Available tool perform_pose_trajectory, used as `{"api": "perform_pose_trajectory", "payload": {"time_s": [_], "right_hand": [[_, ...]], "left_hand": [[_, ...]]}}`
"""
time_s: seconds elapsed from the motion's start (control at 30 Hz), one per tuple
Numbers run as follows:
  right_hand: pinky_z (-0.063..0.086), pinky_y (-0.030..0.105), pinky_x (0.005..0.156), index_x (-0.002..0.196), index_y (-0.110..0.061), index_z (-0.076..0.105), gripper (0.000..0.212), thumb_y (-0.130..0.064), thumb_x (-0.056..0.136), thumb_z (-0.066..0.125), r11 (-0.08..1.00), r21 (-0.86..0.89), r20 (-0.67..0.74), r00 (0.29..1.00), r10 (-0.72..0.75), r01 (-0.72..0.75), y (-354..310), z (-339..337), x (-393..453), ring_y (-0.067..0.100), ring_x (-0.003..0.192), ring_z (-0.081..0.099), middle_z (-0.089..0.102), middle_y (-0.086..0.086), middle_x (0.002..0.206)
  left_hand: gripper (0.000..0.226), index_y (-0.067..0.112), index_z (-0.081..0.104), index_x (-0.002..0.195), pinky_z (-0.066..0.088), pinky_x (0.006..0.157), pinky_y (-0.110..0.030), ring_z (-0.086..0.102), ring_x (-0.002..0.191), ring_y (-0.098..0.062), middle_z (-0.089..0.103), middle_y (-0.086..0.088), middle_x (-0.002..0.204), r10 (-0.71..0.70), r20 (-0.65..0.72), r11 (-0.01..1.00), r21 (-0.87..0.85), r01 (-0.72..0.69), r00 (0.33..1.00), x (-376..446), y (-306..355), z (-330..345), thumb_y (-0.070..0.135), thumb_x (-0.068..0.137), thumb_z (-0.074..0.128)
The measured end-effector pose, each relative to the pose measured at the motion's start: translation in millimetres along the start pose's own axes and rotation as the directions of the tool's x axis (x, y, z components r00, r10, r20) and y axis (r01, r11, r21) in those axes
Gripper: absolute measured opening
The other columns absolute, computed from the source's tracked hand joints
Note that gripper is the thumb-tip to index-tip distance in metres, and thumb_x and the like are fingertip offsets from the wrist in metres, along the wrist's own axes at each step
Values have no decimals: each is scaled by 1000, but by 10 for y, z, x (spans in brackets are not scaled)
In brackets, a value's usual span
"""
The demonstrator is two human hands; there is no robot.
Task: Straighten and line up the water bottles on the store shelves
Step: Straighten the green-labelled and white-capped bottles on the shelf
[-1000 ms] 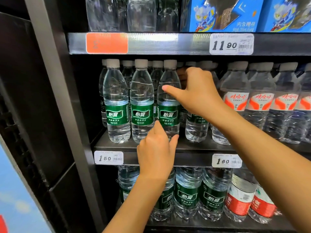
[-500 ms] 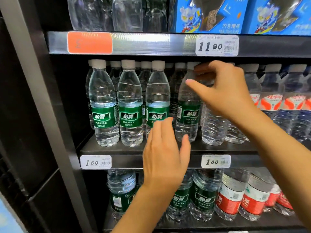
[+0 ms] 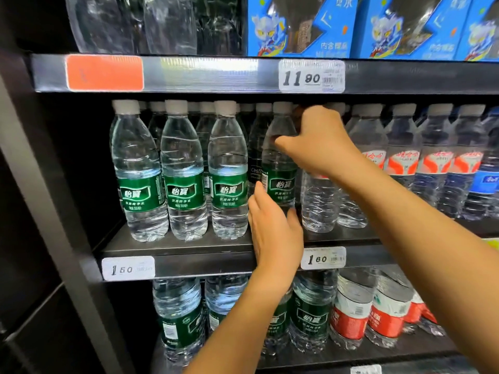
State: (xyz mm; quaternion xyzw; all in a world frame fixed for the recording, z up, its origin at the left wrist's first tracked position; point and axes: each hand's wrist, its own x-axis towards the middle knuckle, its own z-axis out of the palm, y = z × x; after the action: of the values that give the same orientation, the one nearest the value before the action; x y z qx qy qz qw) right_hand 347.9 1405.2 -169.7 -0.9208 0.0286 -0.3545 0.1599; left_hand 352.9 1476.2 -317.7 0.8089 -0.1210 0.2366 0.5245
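Head view: the fourth green bottle (image 3: 279, 168) stands upright on the middle shelf (image 3: 178, 248), just right of three fronted ones and set slightly back. The right hand (image 3: 321, 143) curls round its shoulder — thumb in front. The left hand (image 3: 272, 228), fingers straight, touches its base and is nearer the shelf edge — the bottle likely needs drawing forward.

Right hand (image 3: 320, 141) now gripping fourth green-label bottle (image 3: 279, 168) near its shoulder; left hand (image 3: 275, 233) moved onto its base.
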Motion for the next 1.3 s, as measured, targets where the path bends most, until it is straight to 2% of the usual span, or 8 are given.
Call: {"api": "perform_pose_trajectory", "payload": {"time_s": [0.17, 0.33, 0.6, 0.73, 0.87, 1.07, 1.2, 1.3], "right_hand": [[23, 28, 42, 59, -12, 34, 51, -31, 85, 73, 999, 42, -24, 1000, 4, -3, 14, 3, -41, 15, 49, 35, 39, 4, 55], [25, 27, 45, 64, -14, 37, 51, -42, 84, 75, 998, 53, -56, 998, -22, 25, -9, -30, -113, 9, 57, 39, 45, 3, 62], [31, 30, 58, 77, -12, 49, 42, -46, 85, 73, 995, 62, -112, 991, -69, 77, -62, 39, -166, 27, 74, 48, 52, 5, 75], [31, 29, 63, 82, -11, 51, 42, -47, 85, 73, 995, 59, -124, 990, -72, 79, -66, 71, -167, 26, 75, 46, 53, 7, 82], [23, 31, 52, 72, -16, 38, 48, -46, 84, 73, 997, 60, -130, 991, -37, 45, -69, 65, -180, 24, 72, 42, 39, -3, 68], [19, 22, 48, 66, -22, 29, 54, -48, 86, 71, 998, 43, -148, 988, -45, 52, -54, 86, -217, 22, 68, 41, 37, -4, 67], [22, 29, 52, 74, -16, 39, 47, -49, 87, 69, 996, 57, -154, 986, -63, 73, -37, 97, -235, 20, 68, 43, 39, -4, 67], [23, 27, 50, 83, -12, 45, 45, -50, 87, 69, 993, 78, -143, 987, -77, 89, -12, 80, -270, 21, 75, 45, 40, -5, 68]], "left_hand": [[71, 15, 16, 153, 39, 107, -32, 34, 138, -19, 33, 0, 149, 62, -10, 994, 85, -61, 998, -70, -9, -56, 28, 97, 58], [74, 18, 11, 154, 42, 107, -33, 39, 137, -19, 37, -1, 151, 104, -11, 987, 126, -102, 995, -177, -6, -162, 32, 97, 57], [69, 8, 34, 148, 50, 93, -36, 53, 123, -22, 55, -3, 133, 186, -26, 903, 399, -160, 982, -220, -48, -351, 42, 93, 60], [68, 6, 36, 147, 50, 92, -37, 56, 120, -24, 57, -5, 132, 194, -26, 895, 414, -166, 981, -224, -49, -352, 39, 93, 62], [67, 6, 39, 146, 51, 89, -37, 59, 117, -24, 60, -4, 130, 191, -26, 888, 431, -161, 981, -216, -52, -348, 40, 92, 63], [64, 5, 41, 145, 48, 97, -37, 56, 125, -24, 56, -9, 140, 205, -48, 914, 368, -173, 978, -250, -94, -333, 36, 93, 64], [62, 7, 39, 147, 44, 102, -35, 52, 129, -22, 52, -7, 144, 211, -45, 924, 336, -184, 977, -276, -134, -331, 34, 95, 60], [59, 9, 41, 146, 42, 102, -33, 51, 129, -21, 52, -4, 144, 214, -60, 932, 312, -185, 975, -307, -133, -353, 34, 96, 59]]}}
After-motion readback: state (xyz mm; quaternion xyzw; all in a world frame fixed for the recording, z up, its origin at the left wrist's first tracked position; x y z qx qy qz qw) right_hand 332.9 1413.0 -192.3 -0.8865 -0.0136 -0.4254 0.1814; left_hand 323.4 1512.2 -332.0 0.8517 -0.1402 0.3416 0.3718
